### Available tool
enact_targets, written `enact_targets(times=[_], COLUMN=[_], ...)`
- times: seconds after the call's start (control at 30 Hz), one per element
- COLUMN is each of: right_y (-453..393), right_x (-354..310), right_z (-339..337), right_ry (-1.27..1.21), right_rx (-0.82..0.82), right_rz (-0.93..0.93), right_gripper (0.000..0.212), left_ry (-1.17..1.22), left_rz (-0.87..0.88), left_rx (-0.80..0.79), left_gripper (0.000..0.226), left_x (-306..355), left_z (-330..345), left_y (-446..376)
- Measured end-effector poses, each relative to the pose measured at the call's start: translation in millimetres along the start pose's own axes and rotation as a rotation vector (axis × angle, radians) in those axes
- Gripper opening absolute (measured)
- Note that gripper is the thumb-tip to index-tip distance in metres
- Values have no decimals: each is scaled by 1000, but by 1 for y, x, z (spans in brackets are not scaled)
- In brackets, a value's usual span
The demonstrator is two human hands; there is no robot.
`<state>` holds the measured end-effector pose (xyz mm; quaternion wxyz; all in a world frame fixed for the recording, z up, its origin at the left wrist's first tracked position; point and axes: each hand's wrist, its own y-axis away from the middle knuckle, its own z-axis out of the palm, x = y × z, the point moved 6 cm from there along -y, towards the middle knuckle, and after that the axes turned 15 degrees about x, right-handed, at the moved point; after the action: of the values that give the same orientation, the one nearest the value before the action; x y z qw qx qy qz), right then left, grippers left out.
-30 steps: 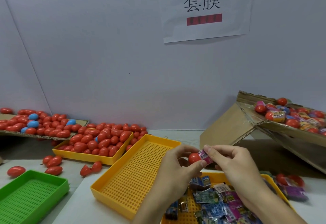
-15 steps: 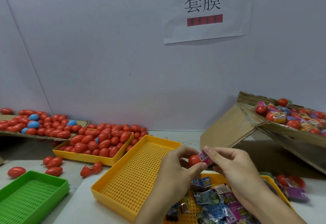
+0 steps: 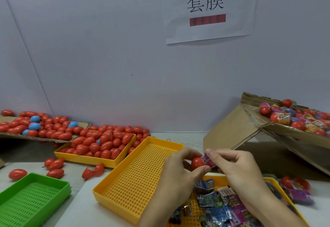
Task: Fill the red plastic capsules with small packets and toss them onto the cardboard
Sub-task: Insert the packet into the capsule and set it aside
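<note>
From the head camera, the left hand (image 3: 178,169) grips a small red plastic capsule (image 3: 197,162) above the table (image 3: 196,138), while the right hand (image 3: 237,169) pinches a pink foil packet (image 3: 208,160) against its opening. A yellow perforated tray (image 3: 114,189) sits below left; the tilted cardboard sheet (image 3: 230,128) holding filled capsules stands right.

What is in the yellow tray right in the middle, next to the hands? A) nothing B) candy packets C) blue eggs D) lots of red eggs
A: the middle yellow tray shows only its bare holed floor, while the red eggs fill the tray behind it and the packets lie in the tray under the hands.
</note>
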<state>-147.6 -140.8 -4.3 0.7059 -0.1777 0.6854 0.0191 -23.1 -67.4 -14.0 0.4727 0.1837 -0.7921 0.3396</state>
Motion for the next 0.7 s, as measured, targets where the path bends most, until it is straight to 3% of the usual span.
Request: enact_targets(times=[0.57,0.7], right_y=[-1,-3], right_x=[6,5], right_z=[3,1], right_ry=[-70,7], right_rx=[-52,-21], right_rz=[48,-38], right_gripper=[18,19], left_ry=[-64,-16], left_rz=[55,45], left_rx=[-3,21], left_gripper=[34,27], left_x=[4,5], left_z=[-3,-3], left_y=[0,1])
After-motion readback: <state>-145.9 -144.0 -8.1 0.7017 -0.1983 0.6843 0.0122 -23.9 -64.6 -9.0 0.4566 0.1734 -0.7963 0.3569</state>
